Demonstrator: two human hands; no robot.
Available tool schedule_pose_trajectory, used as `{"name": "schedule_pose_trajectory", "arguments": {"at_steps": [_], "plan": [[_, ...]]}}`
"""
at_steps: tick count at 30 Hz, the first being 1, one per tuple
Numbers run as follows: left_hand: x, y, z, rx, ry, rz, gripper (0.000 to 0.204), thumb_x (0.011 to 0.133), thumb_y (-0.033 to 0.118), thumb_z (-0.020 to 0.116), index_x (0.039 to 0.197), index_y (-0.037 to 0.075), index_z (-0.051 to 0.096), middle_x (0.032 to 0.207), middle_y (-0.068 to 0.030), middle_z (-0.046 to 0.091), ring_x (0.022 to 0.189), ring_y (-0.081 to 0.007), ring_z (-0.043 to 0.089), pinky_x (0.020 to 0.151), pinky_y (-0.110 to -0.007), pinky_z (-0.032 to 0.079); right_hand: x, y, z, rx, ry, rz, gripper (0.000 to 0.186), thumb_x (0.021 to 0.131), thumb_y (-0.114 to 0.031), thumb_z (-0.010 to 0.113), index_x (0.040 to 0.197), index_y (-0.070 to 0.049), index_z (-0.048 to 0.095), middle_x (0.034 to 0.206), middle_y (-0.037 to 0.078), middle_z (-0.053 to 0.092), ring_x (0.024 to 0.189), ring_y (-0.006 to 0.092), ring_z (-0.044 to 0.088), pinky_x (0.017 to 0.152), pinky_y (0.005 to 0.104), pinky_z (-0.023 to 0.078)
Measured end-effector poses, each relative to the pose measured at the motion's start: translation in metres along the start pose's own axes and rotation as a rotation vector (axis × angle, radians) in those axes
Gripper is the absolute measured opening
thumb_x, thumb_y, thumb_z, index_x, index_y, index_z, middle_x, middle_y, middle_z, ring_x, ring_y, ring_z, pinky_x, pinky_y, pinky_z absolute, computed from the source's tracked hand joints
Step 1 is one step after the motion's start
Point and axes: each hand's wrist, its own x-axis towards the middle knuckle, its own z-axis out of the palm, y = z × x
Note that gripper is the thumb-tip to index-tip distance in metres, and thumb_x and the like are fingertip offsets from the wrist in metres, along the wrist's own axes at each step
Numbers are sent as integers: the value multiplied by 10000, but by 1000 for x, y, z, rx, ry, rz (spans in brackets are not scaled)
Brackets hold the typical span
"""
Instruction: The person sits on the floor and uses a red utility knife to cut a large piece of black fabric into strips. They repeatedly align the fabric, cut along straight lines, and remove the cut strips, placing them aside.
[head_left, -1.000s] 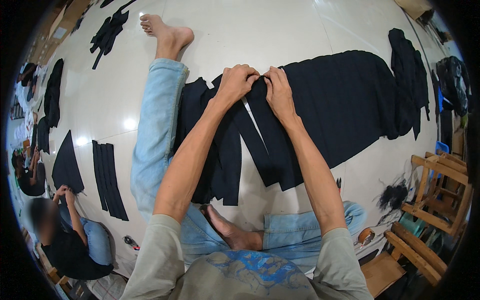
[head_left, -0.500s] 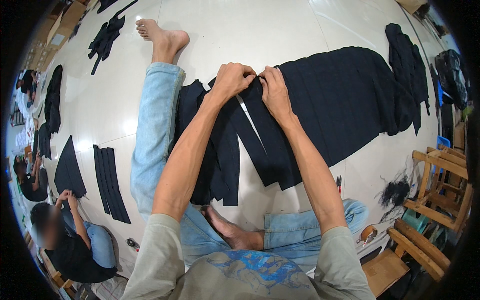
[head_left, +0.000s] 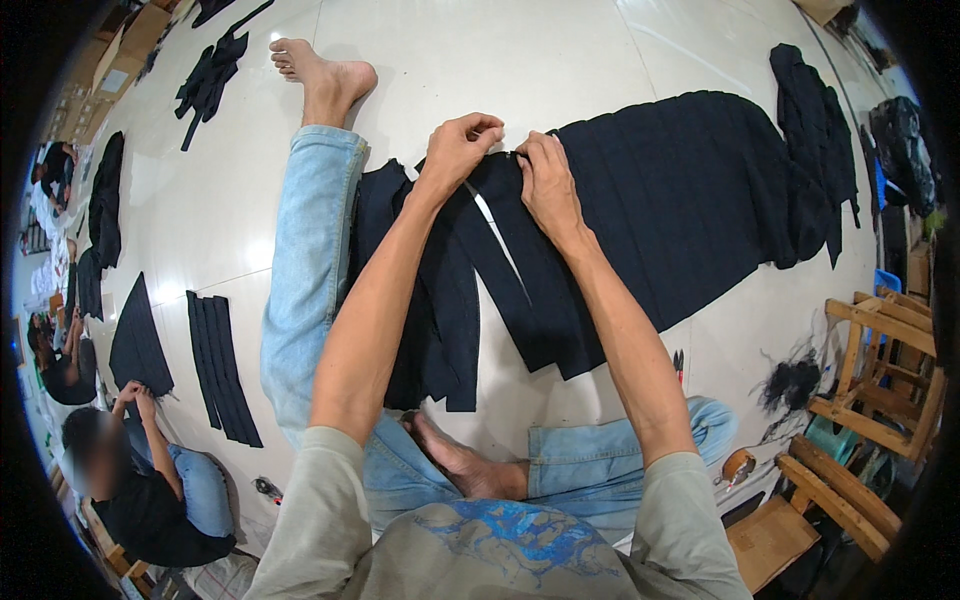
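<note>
Black cloth panels (head_left: 670, 200) lie spread on the floor between my legs, with long strips (head_left: 540, 320) fanning toward me. My right hand (head_left: 549, 188) grips the top edge of one black cloth strip, its fingers closed at the far edge. Just left of it, my left hand (head_left: 458, 152) is raised slightly above the cloth, thumb and forefinger pinched together. Whatever lies in that pinch, if anything, is too small to make out. A narrow pale gap (head_left: 497, 235) shows between two strips below my hands.
Loose black cloth pieces (head_left: 222, 370) lie at the left, near a seated person (head_left: 160, 480) handling a black panel (head_left: 140, 340). Wooden frames (head_left: 880, 370) stand at the right beside a tangle of black threads (head_left: 792, 383). Small snips (head_left: 679, 366) rest near my right knee.
My left hand has drawn a little up and left, away from the cloth edge and my right hand. The right hand stays in nearly the same place.
</note>
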Motion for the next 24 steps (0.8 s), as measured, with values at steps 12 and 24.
{"name": "schedule_pose_trajectory", "arguments": {"at_steps": [12, 24], "plan": [[-19, -3, 6, 155, -113, 174, 182, 917, 106, 675, 1026, -22, 745, 1002, -196, 743, 944, -321, 713, 865, -390, 530, 1, -2, 0, 16, 42, 38, 94, 937, 11, 542, 1027, 36, 553, 1043, 194, 561, 1048, 411, 561, 1076, 566, 402], [-18, 7, 6, 205, -160, 174, 218, 918, 114, 667, 1085, -8, 736, 1018, -204, 747, 939, -329, 727, 861, -398, 541, -1, 5, 4, 45, 81, 10, 94, 924, 19, 547, 1017, 35, 550, 1018, 181, 560, 1047, 408, 556, 1072, 566, 403]]}}
